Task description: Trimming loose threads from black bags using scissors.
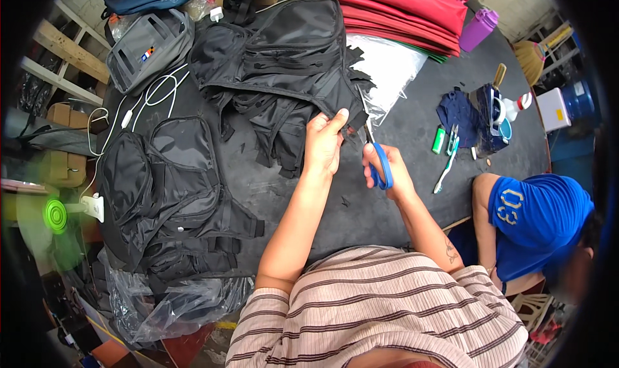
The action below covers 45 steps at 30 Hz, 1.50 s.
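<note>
My left hand [324, 141] pinches the lower right corner of a black fabric bag [291, 36] with zipped pockets, thumb on top. In my right hand [396, 173] is a pair of scissors [385, 164] with blue handles. Their blades point away from me, beside the pinched corner; whether cloth lies between them I cannot tell. Loose black strap ends and frayed scraps stick out along that edge of the bag. To the left of my arms lies another black bag [184, 145], spread flat with its pockets up.
Folded red fabric [400, 10] is stacked at the back, near white plastic sheeting [380, 68] and a purple bottle [480, 29]. On the right are a green lighter [439, 139], a toothbrush [445, 171] and a person in blue [541, 223]. White cables [155, 90] cross the left side.
</note>
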Available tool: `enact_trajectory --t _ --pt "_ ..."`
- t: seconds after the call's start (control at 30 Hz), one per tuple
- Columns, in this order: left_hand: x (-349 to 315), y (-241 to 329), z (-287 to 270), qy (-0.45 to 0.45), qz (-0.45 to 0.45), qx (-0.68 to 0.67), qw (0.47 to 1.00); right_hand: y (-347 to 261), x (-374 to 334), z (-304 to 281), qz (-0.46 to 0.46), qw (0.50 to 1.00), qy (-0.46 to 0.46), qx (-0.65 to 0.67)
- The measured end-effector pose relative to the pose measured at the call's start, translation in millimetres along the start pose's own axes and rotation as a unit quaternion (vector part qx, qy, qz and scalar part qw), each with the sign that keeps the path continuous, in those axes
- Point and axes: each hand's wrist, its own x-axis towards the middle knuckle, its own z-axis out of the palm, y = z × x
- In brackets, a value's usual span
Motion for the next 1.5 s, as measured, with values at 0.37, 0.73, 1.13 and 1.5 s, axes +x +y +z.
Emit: enact_trajectory --t 0.37,0.73,1.13,1.5 --pt "-26.9 -6.1 -11.6 0.036 0.017 0.068 0.997 -11.6 -15.5 -71.2 -0.014 0.966 -0.257 0.035" --pt "-19.1 2.9 -5.4 0.045 0.025 0.201 0.978 -40.4 -19.1 -95.0 0.048 0.932 -0.340 -0.115" --pt "-25.8 17.7 -22.0 -0.002 -0.007 0.159 0.987 -59.0 3.8 -89.0 0.102 0.902 -0.361 -0.213" --pt "-31.5 12.5 -18.8 -0.017 -0.015 0.044 0.999 -74.0 27.2 -68.7 0.084 0.877 -0.393 -0.264"
